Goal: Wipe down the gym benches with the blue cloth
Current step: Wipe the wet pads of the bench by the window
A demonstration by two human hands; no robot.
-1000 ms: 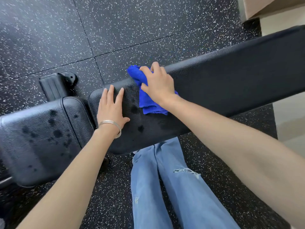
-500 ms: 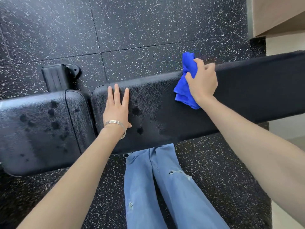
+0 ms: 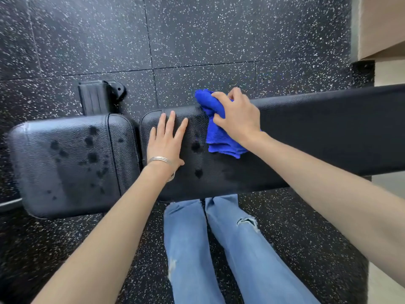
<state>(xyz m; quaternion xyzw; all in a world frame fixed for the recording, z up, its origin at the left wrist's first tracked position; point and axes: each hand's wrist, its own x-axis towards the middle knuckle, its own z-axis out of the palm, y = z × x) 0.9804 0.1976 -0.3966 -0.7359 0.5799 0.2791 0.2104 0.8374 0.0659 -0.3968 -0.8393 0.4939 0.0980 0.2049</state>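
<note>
While left hand [image 3: 164, 144] rests flat, wet spots [image 3: 196, 146] flank blue cloth [image 3: 219, 137].

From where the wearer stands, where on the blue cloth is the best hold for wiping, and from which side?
Probably from above, on the bunched middle of the blue cloth, as the right hand holds it now. It lies crumpled on the long bench pad, leaving its loose lower edge free to spread over the wet spots.

I see speckled black rubber floor tiles [image 3: 219, 36] all around, blue jeans [image 3: 219, 249] at six o'clock, and perhaps a beige wall [image 3: 381, 25] at two o'clock.
</note>
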